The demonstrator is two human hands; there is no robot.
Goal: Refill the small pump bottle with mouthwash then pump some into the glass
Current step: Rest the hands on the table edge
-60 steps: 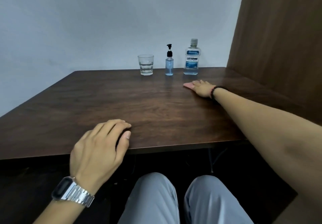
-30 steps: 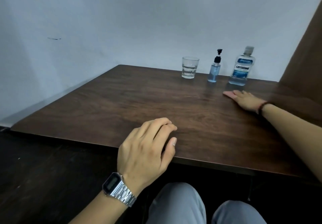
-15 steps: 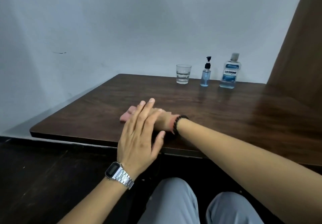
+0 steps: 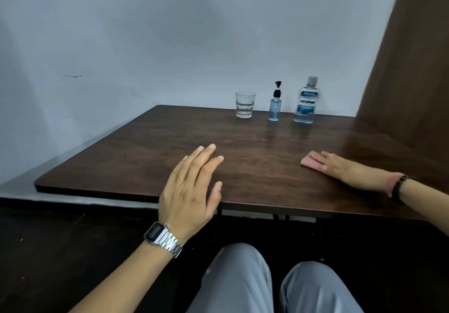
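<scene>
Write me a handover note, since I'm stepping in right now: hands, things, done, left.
Left hand: open, over the table's near edge.
Right hand: flat, pressing a pink cloth on the table.
Glass, small pump bottle and mouthwash bottle stand in a row at the far edge, untouched, caps on.
Done: nothing yet.
Left: refill pump bottle, pump into glass.

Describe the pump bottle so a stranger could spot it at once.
Look to the far edge of the dark wooden table, by the grey wall. Three things stand in a row there; the pump bottle is the middle one, between the glass and the mouthwash bottle. It alone is slim with a black pump.
</scene>
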